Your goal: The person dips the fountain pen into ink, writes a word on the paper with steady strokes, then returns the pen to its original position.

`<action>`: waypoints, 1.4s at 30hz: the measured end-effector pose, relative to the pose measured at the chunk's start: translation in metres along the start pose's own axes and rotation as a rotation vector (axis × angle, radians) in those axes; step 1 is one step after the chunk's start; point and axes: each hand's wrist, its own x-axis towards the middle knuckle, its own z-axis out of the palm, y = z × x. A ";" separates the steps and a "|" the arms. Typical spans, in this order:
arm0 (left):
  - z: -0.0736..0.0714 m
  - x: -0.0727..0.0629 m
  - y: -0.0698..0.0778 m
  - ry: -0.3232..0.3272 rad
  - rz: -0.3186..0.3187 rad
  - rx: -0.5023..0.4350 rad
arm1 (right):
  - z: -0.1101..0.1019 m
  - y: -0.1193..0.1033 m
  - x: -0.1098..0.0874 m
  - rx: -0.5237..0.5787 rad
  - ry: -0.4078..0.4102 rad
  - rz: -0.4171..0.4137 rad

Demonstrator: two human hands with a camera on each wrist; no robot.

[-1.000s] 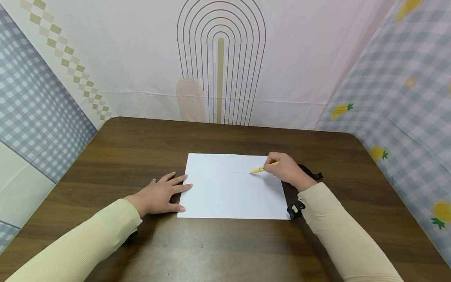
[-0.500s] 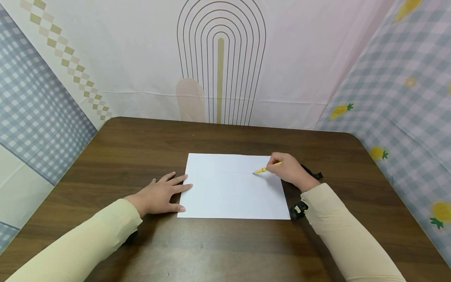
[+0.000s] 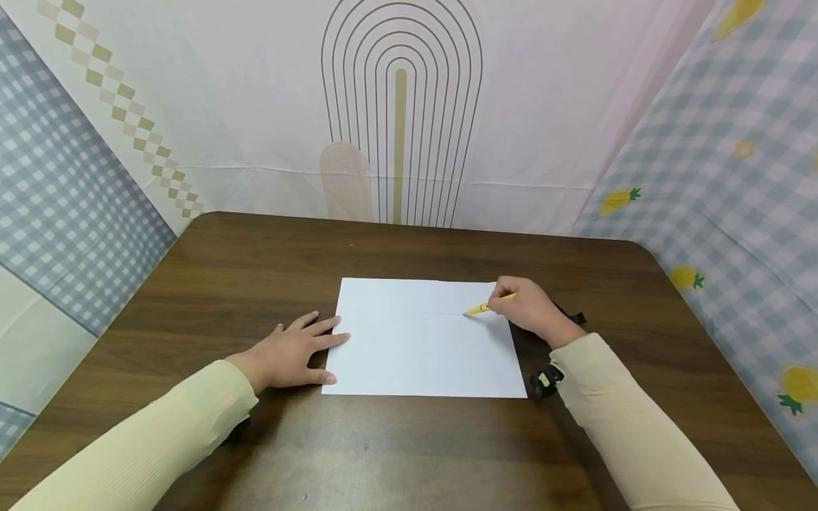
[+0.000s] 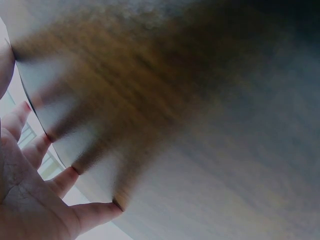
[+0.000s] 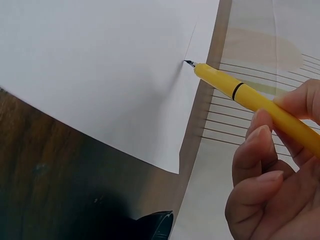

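A white sheet of paper (image 3: pixel 409 355) lies on the brown wooden table. My right hand (image 3: pixel 525 306) pinches a yellow fountain pen (image 3: pixel 479 309) over the sheet's upper right part. In the right wrist view the pen (image 5: pixel 260 98) has a dark nib touching the paper (image 5: pixel 100 65), at the end of a thin straight line. That line (image 3: pixel 431 312) runs left to right across the upper half of the sheet. My left hand (image 3: pixel 287 353) lies with spread fingers, fingertips resting on the sheet's left edge. In the left wrist view the hand (image 4: pixel 30 195) shows its palm side, fingertips on the surface.
The table (image 3: pixel 409 454) extends on all sides of the paper. A white patterned cloth (image 3: pixel 255 106) hangs behind it, with a checked cloth (image 3: pixel 716 177) on the right. A black wrist-worn device (image 3: pixel 546 381) sits below my right wrist.
My right hand has moved slightly to the right with the fountain pen, and the thin line has grown longer that way. The left hand and the paper have stayed in place.
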 end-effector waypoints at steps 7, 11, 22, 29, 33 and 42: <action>0.000 0.000 -0.001 -0.003 -0.002 -0.006 | 0.001 0.003 0.001 0.059 0.008 0.006; 0.001 0.000 -0.001 0.001 0.001 -0.004 | 0.004 0.003 0.003 0.136 0.029 0.010; 0.003 0.000 -0.002 0.006 0.001 0.000 | 0.015 -0.011 0.010 0.212 0.089 0.073; 0.002 0.000 -0.002 0.006 0.003 0.003 | 0.019 -0.015 0.014 0.240 0.097 0.095; 0.001 0.000 -0.001 0.006 0.001 0.000 | 0.023 -0.017 0.017 0.258 0.103 0.103; 0.001 -0.001 0.000 0.000 -0.002 -0.004 | 0.029 -0.020 0.024 0.296 0.108 0.128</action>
